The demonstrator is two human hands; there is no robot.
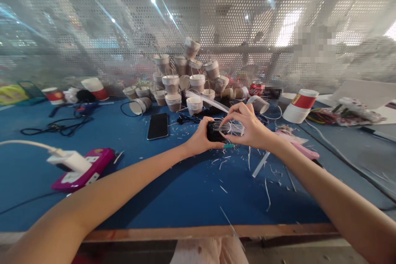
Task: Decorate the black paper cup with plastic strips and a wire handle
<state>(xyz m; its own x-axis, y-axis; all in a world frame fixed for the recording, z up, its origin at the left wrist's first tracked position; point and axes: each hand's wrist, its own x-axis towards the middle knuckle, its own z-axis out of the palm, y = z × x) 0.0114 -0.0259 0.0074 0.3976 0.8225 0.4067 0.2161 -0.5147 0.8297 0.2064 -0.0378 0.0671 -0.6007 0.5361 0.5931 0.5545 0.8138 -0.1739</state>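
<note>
My left hand (201, 138) is closed around a small black piece (213, 131) above the blue table. Clear, thin strands (236, 128) stretch from its right side. My right hand (250, 126) pinches at these strands, thumb and forefinger bent together over them; the exact contact is too small to make out. A teal bit (229, 146) shows just under the held piece. Behind the right hand, a long translucent stick (210, 101) slants toward the stacked cups. Another translucent stick (260, 165) lies below the right wrist, among white scraps.
Small whitish pots with handles (171, 84) are piled at the back. A phone (157, 126) and a magenta power strip (85, 169) lie left. Right are stacked paper cups (300, 107), a pink object (305, 151) and a cable (340, 146). A perforated screen (123, 8) stands behind.
</note>
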